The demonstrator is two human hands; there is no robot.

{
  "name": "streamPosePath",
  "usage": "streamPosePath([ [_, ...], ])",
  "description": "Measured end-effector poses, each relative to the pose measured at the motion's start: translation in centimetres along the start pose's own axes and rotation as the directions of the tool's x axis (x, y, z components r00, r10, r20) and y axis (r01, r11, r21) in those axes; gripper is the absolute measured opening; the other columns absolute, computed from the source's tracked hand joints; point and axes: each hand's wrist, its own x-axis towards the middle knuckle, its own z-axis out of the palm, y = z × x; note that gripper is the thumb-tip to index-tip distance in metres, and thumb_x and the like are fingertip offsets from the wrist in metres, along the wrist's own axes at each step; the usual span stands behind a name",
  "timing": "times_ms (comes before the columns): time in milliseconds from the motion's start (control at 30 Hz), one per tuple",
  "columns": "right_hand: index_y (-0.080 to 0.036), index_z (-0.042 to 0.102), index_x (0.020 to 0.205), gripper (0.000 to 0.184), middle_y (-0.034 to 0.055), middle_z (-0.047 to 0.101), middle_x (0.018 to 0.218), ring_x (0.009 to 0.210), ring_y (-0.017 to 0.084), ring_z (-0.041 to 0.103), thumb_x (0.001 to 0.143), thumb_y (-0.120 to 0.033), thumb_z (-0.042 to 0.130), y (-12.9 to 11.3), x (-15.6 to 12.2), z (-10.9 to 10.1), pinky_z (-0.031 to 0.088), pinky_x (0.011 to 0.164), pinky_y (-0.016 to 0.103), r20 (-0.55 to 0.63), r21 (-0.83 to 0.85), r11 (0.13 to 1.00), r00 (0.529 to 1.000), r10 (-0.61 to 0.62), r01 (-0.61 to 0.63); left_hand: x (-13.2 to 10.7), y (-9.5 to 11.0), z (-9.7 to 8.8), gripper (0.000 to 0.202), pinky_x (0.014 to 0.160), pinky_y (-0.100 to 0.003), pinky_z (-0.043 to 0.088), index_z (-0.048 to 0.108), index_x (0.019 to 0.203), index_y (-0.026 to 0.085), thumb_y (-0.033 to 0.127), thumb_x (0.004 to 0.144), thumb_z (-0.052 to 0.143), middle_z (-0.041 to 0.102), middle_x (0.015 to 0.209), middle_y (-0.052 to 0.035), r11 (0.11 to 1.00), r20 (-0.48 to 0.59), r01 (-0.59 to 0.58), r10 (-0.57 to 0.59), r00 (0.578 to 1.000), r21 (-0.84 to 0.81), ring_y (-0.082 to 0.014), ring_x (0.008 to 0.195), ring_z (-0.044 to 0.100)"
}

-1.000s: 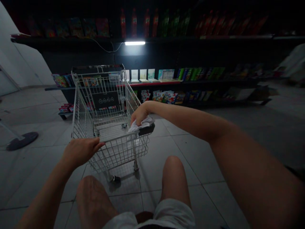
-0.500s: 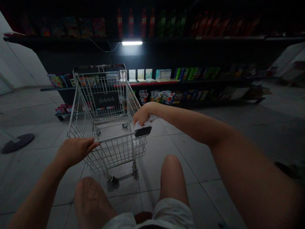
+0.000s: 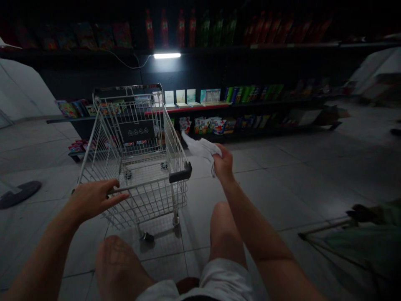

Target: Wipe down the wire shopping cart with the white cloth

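A white wire shopping cart (image 3: pixel 140 167) stands in front of me on the tiled floor. My left hand (image 3: pixel 94 198) is closed over the cart's handle bar (image 3: pixel 147 182) near its left end. My right hand (image 3: pixel 223 163) is raised off the cart, to the right of its black handle grip (image 3: pixel 180 172). It grips a crumpled white cloth (image 3: pixel 201 148), which trails up and to the left. The cart basket holds only a few small dark items on its lower wire floor. My bare knees show below.
Dark shelves (image 3: pixel 250 106) with books, packaged goods and bottles run along the back, lit by a tube lamp (image 3: pixel 167 55). A round dark stand base (image 3: pixel 19 194) sits at left. At lower right, another person's hand (image 3: pixel 360 213) in a green sleeve is beside a wire frame (image 3: pixel 326 228).
My right hand has come off the cart grip and moved right, carrying the cloth with it. Another person's hand and a wire frame have come into view at lower right.
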Motion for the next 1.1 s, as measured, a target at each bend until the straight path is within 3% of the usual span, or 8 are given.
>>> streamPosePath([
  [67,-0.012,0.051,0.134,0.054,0.0163,0.059,0.130,0.120,0.025,0.055,0.083,-0.016,0.031,2.2,-4.2,3.2,0.046,0.102,0.042,-0.205,0.040,0.999,0.979,-0.004,0.012,1.6,3.1,-0.7,0.063,0.072,-0.032,0.044,0.061,0.110,0.022,0.074,0.086,0.035,0.073,0.106,-0.0088,0.996,-0.039,-0.087,0.087,0.995,0.002,-0.0272,0.094,0.068],
  [200,-0.015,0.034,0.149,0.063,0.0158,0.045,0.147,0.140,0.025,0.040,0.087,-0.017,0.035,5.1,-11.8,11.6,0.039,0.113,0.048,-0.257,-0.016,0.998,0.964,-0.061,0.058,5.9,10.5,-1.0,0.063,0.076,-0.033,0.045,0.055,0.124,0.021,0.068,0.092,0.028,0.072,0.111,-0.0097,0.970,-0.034,-0.241,0.241,0.970,-0.007,-0.0272,0.101,0.067],
  [300,-0.020,0.047,0.142,0.056,0.0133,0.046,0.147,0.140,0.022,0.042,0.088,-0.014,0.034,7.4,-14.5,14.2,0.043,0.112,0.045,-0.244,-0.079,0.985,0.955,-0.167,0.152,8.2,13.5,-0.3,0.056,0.070,-0.033,0.043,0.061,0.111,0.020,0.057,0.097,0.022,0.074,0.099,-0.0111,0.947,0.044,-0.312,0.310,0.950,0.079,-0.0268,0.091,0.069],
  [433,-0.022,0.064,0.124,0.046,0.0117,0.054,0.139,0.133,0.022,0.048,0.088,-0.009,0.039,9.6,-14.4,12.7,0.045,0.110,0.042,-0.140,-0.036,0.956,0.945,-0.295,0.293,9.4,13.6,0.5,0.059,0.067,-0.032,0.042,0.063,0.104,0.019,0.056,0.098,0.017,0.074,0.090,-0.0114,0.936,0.040,-0.336,0.333,0.942,0.105,-0.0255,0.084,0.069],
  [567,-0.020,0.062,0.127,0.047,0.0144,0.054,0.135,0.127,0.024,0.050,0.086,-0.009,0.041,9.0,-14.4,12.6,0.045,0.109,0.045,-0.162,-0.073,0.976,0.963,-0.216,0.207,10.1,13.6,0.6,0.060,0.069,-0.032,0.043,0.064,0.104,0.020,0.056,0.098,0.018,0.074,0.092,-0.0112,0.946,0.042,-0.312,0.310,0.950,0.085,-0.0257,0.088,0.070],
  [667,-0.016,0.045,0.143,0.062,0.0181,0.047,0.136,0.130,0.027,0.045,0.082,-0.010,0.041,6.8,-16.0,15.8,0.043,0.108,0.051,-0.202,-0.043,0.998,0.977,-0.060,0.052,10.8,14.5,0.6,0.062,0.071,-0.033,0.045,0.065,0.104,0.019,0.057,0.098,0.017,0.074,0.096,-0.0128,0.955,0.020,-0.285,0.285,0.958,0.084,-0.0273,0.091,0.070],
  [900,-0.010,0.022,0.154,0.083,0.0215,0.027,0.151,0.143,0.037,0.026,0.075,-0.010,0.048,1.7,-18.9,24.2,0.036,0.113,0.058,0.094,-0.014,0.998,0.993,-0.065,0.066,12.5,15.5,1.0,0.063,0.075,-0.034,0.046,0.065,0.107,0.018,0.058,0.097,0.017,0.073,0.099,-0.0145,0.967,-0.012,-0.248,0.249,0.968,0.061,-0.0278,0.094,0.069],
  [1100,-0.017,0.046,0.145,0.057,0.0177,0.047,0.142,0.128,0.031,0.045,0.088,-0.011,0.046,4.4,-16.7,22.0,0.045,0.107,0.048,0.383,-0.171,0.889,0.860,-0.338,0.426,12.9,14.3,1.2,0.063,0.078,-0.036,0.047,0.066,0.107,0.017,0.058,0.097,0.018,0.073,0.100,-0.0146,0.965,-0.008,-0.257,0.258,0.966,0.042,-0.0277,0.093,0.068],
])
